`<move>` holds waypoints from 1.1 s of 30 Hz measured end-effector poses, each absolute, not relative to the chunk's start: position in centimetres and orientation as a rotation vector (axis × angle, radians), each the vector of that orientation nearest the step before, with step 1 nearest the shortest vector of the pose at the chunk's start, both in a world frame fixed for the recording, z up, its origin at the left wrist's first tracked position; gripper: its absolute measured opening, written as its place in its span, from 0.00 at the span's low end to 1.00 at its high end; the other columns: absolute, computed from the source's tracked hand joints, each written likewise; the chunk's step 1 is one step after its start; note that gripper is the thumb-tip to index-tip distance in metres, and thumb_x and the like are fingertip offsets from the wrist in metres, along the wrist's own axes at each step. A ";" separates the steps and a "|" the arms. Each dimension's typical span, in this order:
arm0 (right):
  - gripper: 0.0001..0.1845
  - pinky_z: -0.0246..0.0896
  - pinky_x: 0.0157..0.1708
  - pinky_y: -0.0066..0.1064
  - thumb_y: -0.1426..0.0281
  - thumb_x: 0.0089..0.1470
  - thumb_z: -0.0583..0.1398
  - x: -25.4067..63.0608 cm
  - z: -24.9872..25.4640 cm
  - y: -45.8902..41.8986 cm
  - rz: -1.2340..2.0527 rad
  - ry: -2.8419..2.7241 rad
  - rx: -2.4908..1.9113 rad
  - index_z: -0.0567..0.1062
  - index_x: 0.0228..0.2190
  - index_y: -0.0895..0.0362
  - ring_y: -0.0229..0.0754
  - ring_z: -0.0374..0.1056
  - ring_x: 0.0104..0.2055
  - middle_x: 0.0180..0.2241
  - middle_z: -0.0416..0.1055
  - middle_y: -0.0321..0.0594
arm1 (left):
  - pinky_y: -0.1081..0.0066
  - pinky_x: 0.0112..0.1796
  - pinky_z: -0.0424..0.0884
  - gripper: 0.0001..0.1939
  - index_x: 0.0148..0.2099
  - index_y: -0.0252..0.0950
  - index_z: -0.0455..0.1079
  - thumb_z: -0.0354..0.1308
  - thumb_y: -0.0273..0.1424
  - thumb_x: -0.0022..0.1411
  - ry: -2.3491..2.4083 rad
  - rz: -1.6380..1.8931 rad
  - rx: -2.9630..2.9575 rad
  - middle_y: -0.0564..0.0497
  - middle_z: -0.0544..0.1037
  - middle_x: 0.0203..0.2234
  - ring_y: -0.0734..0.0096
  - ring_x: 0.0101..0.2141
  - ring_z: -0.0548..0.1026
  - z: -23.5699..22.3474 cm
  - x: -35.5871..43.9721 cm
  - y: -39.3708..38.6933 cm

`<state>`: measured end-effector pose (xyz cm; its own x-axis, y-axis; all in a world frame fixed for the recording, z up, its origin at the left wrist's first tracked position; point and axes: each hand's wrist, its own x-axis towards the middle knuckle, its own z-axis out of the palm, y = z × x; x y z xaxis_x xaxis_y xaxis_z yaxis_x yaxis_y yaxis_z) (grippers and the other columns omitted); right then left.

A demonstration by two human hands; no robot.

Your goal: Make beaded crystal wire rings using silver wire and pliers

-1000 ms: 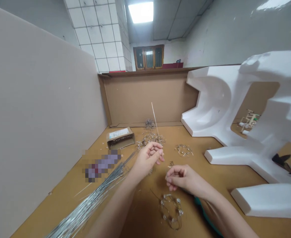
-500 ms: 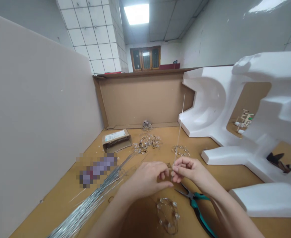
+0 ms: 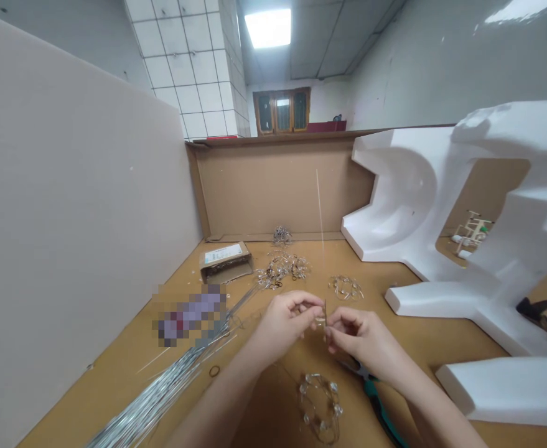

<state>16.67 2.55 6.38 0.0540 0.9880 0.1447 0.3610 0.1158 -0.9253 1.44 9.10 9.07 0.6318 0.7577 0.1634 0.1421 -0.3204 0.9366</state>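
My left hand (image 3: 283,322) and my right hand (image 3: 364,339) meet over the cardboard table, fingers pinched together. Between the fingertips stands a thin straight wire (image 3: 320,224), nearly upright, and a small bead (image 3: 320,319) sits at its base. Which hand holds the wire and which the bead I cannot make out exactly; both pinch at the same spot. A finished ring of wire and clear beads (image 3: 320,401) lies just below my hands. Teal-handled pliers (image 3: 376,404) lie partly under my right wrist.
A bundle of long silver wires (image 3: 170,382) stretches from bottom left. A small cardboard box (image 3: 225,260), bead-and-wire pieces (image 3: 282,267) and another ring (image 3: 345,287) lie farther back. White foam packing (image 3: 464,249) fills the right; a grey board (image 3: 68,218) walls the left.
The wire passed from my left hand at the centre-left to between both hands. Both hands came together, and the wire went from tilted to nearly upright.
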 end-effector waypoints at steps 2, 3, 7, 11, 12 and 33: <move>0.05 0.53 0.22 0.24 0.71 0.44 0.56 16.2 6.6 2.3 0.783 -1.504 -1.442 0.69 0.20 0.56 0.34 0.61 0.20 0.16 0.68 0.32 | 0.78 0.20 0.62 0.11 0.33 0.33 0.69 0.57 0.35 0.49 0.738 0.735 1.704 0.53 0.70 0.20 0.76 0.21 0.67 9.1 1.7 9.0; 0.05 0.53 0.21 0.24 0.72 0.44 0.55 16.1 6.7 2.1 0.753 -1.512 -1.454 0.69 0.20 0.56 0.33 0.60 0.20 0.16 0.68 0.32 | 0.78 0.19 0.62 0.11 0.32 0.33 0.69 0.58 0.35 0.48 0.737 0.733 1.674 0.53 0.69 0.20 0.77 0.21 0.67 9.1 1.8 9.0; 0.07 0.50 0.19 0.24 0.71 0.44 0.56 15.6 6.9 1.9 0.674 -1.493 -1.488 0.70 0.18 0.56 0.32 0.56 0.17 0.14 0.64 0.30 | 0.79 0.19 0.61 0.12 0.29 0.33 0.67 0.60 0.37 0.46 0.685 0.766 1.605 0.54 0.69 0.20 0.78 0.21 0.67 8.9 2.1 8.8; 0.08 0.57 0.23 0.26 0.65 0.45 0.57 15.6 6.8 2.0 0.804 -1.392 -1.375 0.71 0.21 0.56 0.35 0.62 0.21 0.17 0.68 0.34 | 0.80 0.19 0.62 0.15 0.31 0.33 0.67 0.60 0.39 0.46 0.607 0.784 1.547 0.54 0.69 0.20 0.79 0.21 0.67 8.4 2.2 8.8; 0.09 0.58 0.24 0.26 0.64 0.45 0.58 15.6 6.8 2.1 0.868 -1.368 -1.332 0.71 0.22 0.56 0.36 0.64 0.21 0.18 0.69 0.35 | 0.80 0.19 0.62 0.15 0.32 0.33 0.67 0.60 0.40 0.46 0.587 0.778 1.537 0.54 0.69 0.20 0.79 0.20 0.67 8.3 2.2 8.8; 0.38 0.53 0.44 0.44 0.67 0.34 0.58 20.5 -0.2 -4.7 0.077 -2.006 -2.426 0.63 0.51 0.63 0.60 0.59 0.49 0.51 0.62 0.56 | 0.76 0.25 0.65 0.06 0.30 0.32 0.62 0.55 0.30 0.52 0.425 0.780 1.532 0.53 0.69 0.20 0.78 0.22 0.70 8.2 2.3 8.9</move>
